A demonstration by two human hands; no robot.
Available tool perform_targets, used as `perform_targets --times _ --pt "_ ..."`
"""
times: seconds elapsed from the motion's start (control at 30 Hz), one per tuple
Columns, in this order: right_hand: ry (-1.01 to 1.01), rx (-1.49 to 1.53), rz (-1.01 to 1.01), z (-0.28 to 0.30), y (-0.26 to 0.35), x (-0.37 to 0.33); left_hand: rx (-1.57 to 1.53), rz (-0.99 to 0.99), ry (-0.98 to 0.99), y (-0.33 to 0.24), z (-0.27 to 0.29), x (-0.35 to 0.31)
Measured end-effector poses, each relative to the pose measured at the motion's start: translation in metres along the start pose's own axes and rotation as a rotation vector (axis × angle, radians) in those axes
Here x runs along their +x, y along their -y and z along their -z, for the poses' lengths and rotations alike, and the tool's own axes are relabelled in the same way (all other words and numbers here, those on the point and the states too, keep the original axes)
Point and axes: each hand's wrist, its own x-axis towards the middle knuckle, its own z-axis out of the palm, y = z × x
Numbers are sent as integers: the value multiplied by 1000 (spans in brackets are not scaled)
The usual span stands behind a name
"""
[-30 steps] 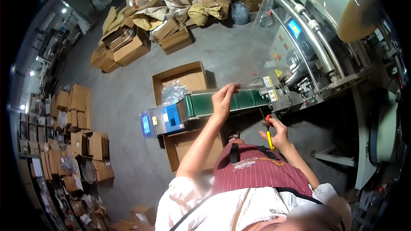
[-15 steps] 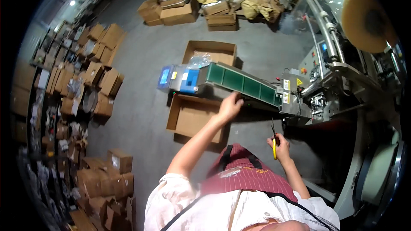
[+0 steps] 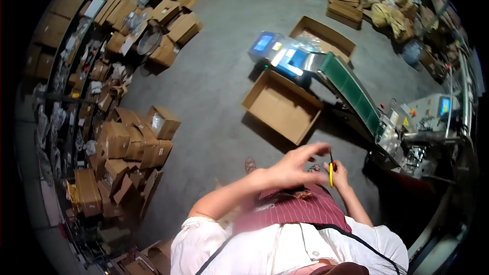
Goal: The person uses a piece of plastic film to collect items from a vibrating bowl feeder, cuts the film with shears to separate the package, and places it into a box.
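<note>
Held in front of the maroon striped apron, my right hand is closed on yellow-handled scissors. Their dark blades point away from me and are partly hidden by my left fingers. My left hand is raised close beside them, thumb and fingers spread apart, with nothing seen between them. It is slightly blurred. Beyond my hands stands an open, shallow cardboard box on the floor. Past it, a green conveyor belt slopes between a blue-and-grey unit and a machine on the right.
Another open carton with clear plastic in it stands behind the conveyor. Shelving and stacked cardboard boxes line the left side. Sacks and cartons are heaped at the far right. Grey floor lies between.
My view has swung left, so the conveyor and machine sit farther right. My left hand has come back from beside the conveyor to near the scissors, its fingers now spread. My right hand still holds them.
</note>
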Motion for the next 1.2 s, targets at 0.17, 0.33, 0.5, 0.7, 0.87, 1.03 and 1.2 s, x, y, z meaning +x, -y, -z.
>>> perform_targets --times 0.17,0.33,0.5,0.7,0.87,1.03,1.2 --pt "27 -45 176 -60 129 80 -254 -612 66 -82 97 -80" --pt "-64 31 228 -139 255 132 -255 -694 -49 -76 212 -138" --pt "-60 95 265 -201 319 130 -194 -783 -26 -67 315 -143" --pt "-62 21 -32 -279 333 202 -243 -636 -6 -25 450 -115" --pt "-58 -14 -146 -319 427 313 -110 -666 -34 -29 558 -53" --pt "15 142 216 -312 614 443 -13 -720 150 -60 659 32" --pt "107 212 387 -281 745 550 -18 -677 244 -69 762 110"
